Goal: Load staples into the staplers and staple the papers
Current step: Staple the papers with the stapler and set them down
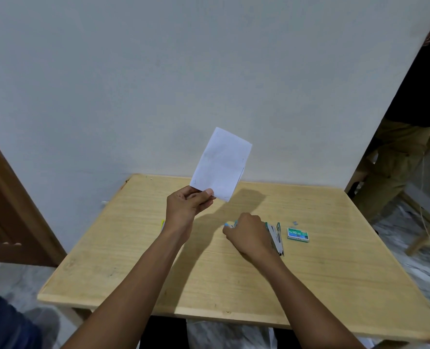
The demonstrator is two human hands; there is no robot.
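Above the wooden desk [138, 260], the left hand [187, 206] pinches a folded paper [221, 163] by its lower corner, lifted clear, probably so an edge is free for stapling. Lower down, the right hand [247, 231] curls over a blue stapler [230, 225]; beside it lie an opened stapler [275, 236] and a staple box [298, 234], near for loading.

A blue stapler [230, 224] is being covered almost wholly by the right hand [249, 234], so the grip cannot be told. A yellow item [162, 224] is being hidden behind the left wrist. The print on the staple box [298, 234] is too small to read. A bystander [405, 137] is being cut off by the right edge.
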